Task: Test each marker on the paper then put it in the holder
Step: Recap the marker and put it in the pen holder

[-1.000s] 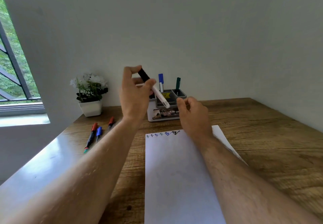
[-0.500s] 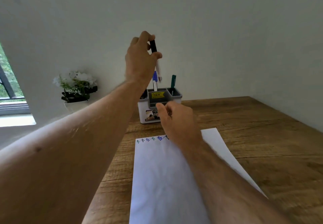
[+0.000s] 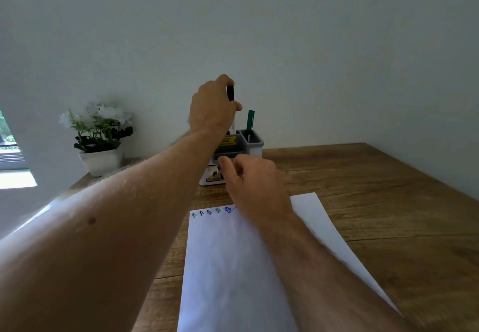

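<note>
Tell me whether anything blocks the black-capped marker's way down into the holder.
Nothing visible does. The left hand holds the black-capped marker upright right above the holder, its lower end at the rim. The green marker stands in the right compartment, off to the side. The right hand hovers in front of the holder.

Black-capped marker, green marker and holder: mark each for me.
Black-capped marker (image 3: 230, 93), head view: on its black cap in the left hand.
Green marker (image 3: 250, 120), head view: on its green cap.
Holder (image 3: 255, 143), head view: on its grey right rim.
</note>
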